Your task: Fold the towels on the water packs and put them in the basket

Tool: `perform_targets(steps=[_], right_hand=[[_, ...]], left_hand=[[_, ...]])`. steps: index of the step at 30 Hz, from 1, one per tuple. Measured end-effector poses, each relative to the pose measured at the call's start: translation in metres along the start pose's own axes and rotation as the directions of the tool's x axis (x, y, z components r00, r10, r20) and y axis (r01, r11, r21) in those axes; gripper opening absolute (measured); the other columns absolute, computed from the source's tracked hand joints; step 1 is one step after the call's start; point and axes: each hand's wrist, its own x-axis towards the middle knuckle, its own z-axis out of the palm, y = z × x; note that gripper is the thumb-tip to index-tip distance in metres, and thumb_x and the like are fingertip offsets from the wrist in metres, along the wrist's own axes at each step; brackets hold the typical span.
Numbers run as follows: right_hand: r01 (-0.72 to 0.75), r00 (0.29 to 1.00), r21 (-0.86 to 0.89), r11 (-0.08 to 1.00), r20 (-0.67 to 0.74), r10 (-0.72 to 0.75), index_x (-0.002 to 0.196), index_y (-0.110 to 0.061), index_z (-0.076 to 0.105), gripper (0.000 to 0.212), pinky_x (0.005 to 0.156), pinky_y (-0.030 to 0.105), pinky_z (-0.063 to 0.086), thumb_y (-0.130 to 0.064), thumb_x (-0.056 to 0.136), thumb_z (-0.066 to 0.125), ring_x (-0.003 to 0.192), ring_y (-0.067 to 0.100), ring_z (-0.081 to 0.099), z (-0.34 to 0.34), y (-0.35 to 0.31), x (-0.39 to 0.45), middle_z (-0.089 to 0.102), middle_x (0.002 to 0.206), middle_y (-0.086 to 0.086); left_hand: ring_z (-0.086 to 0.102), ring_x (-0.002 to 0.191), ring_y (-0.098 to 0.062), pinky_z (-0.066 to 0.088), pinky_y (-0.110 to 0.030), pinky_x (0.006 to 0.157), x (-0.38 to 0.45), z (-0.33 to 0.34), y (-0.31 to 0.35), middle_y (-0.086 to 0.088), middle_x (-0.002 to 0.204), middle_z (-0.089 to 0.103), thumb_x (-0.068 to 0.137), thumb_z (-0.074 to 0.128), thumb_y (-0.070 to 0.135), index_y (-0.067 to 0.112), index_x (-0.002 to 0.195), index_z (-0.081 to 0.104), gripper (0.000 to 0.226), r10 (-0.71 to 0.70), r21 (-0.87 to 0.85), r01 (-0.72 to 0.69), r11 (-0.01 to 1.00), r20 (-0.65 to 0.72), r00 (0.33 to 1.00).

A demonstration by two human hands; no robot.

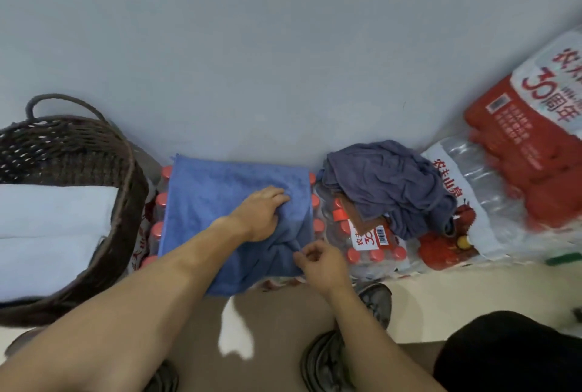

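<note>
The left hand (259, 213) reaches forward, fingers bunching the blue towel (220, 202) on the water pack (159, 212); the right hand (321, 261) pinches its near edge.

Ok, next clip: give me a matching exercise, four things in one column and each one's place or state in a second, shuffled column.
Things:
1. blue towel
2. grey towel
3. white towel
4. basket

Places or states:
A. crumpled in a heap on a water pack
B. at the far left, on the floor
C. spread on a water pack, under both hands
D. folded, inside the basket

Pairs: 1-C, 2-A, 3-D, 4-B
</note>
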Motion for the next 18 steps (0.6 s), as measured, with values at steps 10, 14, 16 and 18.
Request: perform_targets(steps=[10,14,16,18], right_hand=[[-0.426,0.903,0.103,0.899,0.116,0.415,0.078,-0.011,0.062,0.008,0.050,0.026,0.036,-0.018,0.075,0.063,0.057,0.020,0.047,-0.022,0.039,-0.031,0.055,0.062,0.003],[-0.331,0.936,0.233,0.914,0.205,0.287,0.082,-0.011,0.062,0.026,0.056,0.030,0.048,-0.035,0.084,0.073,0.071,0.017,0.055,-0.012,0.037,-0.034,0.058,0.074,0.002],[-0.316,0.945,0.256,0.913,0.167,0.281,0.083,-0.003,0.064,0.040,0.063,0.033,0.054,-0.041,0.087,0.071,0.075,0.018,0.056,-0.011,0.036,-0.033,0.059,0.079,0.005],[-0.361,0.932,0.261,0.895,0.129,0.338,0.091,0.004,0.068,0.044,0.068,0.036,0.056,-0.040,0.088,0.070,0.076,0.020,0.058,-0.012,0.042,-0.032,0.064,0.084,0.008]], left_hand=[[0.011,0.150,-0.020,0.005,-0.040,0.122,-0.010,0.021,0.001,-0.001,0.162,0.019,0.100,0.040,0.031,0.018,0.153,0.027,0.056,-0.073,0.102,0.076,0.992,-0.029,0.997],[0.003,0.151,-0.020,0.000,-0.042,0.123,-0.014,0.029,0.001,-0.001,0.164,0.010,0.103,0.029,0.044,0.020,0.156,0.016,0.060,-0.068,0.206,0.070,0.976,-0.015,0.998],[0.000,0.152,-0.022,-0.001,-0.044,0.122,-0.015,0.031,0.003,-0.003,0.165,0.006,0.103,0.024,0.047,0.025,0.157,0.012,0.060,-0.060,0.257,0.060,0.965,-0.009,0.998],[-0.003,0.152,-0.023,-0.002,-0.045,0.122,-0.016,0.033,0.003,-0.004,0.165,0.003,0.103,0.020,0.050,0.028,0.157,0.008,0.060,-0.059,0.305,0.057,0.951,-0.002,0.998]])
